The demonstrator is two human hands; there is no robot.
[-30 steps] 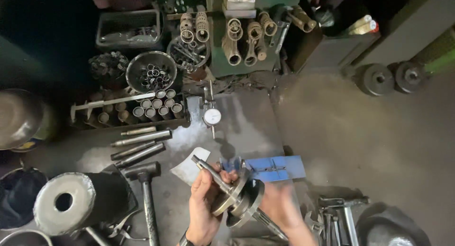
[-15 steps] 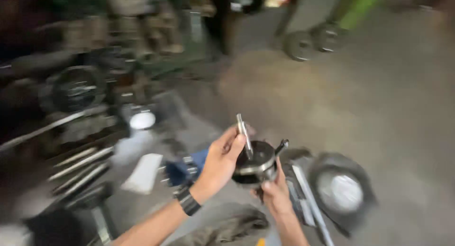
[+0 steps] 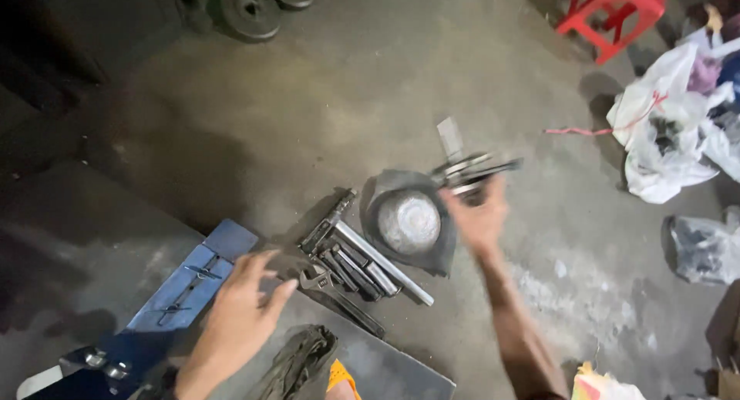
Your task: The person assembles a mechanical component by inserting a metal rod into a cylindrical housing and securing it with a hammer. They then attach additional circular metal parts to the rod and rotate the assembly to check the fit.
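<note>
My right hand (image 3: 479, 219) is stretched out to the right and grips a round metal part with a shaft (image 3: 470, 169), blurred by motion, above the concrete floor. It hovers just right of a shallow metal dish (image 3: 408, 221) resting on a dark rubber sheet. My left hand (image 3: 243, 304) is open with its fingers spread, holding nothing, beside an adjustable wrench (image 3: 320, 280) and next to a blue metal plate (image 3: 193, 280).
Several steel rods and tools (image 3: 362, 261) lie left of the dish. A dark rag (image 3: 297, 361) is near my knees. A red plastic stool (image 3: 613, 15) and white plastic bags (image 3: 671, 130) sit at the right; round weights (image 3: 247, 11) at the top.
The view swung right, away from the shelves of parts. My left hand let go of the metal part and dropped toward the wrench; my right hand carried the part out over the dish.
</note>
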